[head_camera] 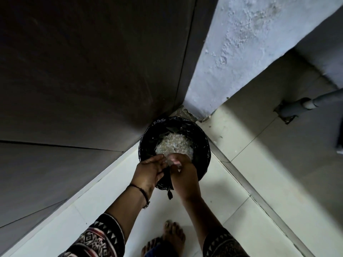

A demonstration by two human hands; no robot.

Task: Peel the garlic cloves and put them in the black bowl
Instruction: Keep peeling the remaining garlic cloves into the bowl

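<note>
I see a dim corner where a dark panelled wall (83, 71) meets a rough, flaking bluish pillar (241, 43). Pale floor tiles (232, 201) catch a band of light, and a grey pipe (304, 105) enters the floor's right edge.

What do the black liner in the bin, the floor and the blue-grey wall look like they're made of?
Black liner: thin glossy plastic film, judging by its crinkles and glints. Floor: smooth pale tiles, probably ceramic, with visible grout lines and a slight sheen. Wall: painted plaster or cement, matte, with a bubbled, flaking surface.
</note>
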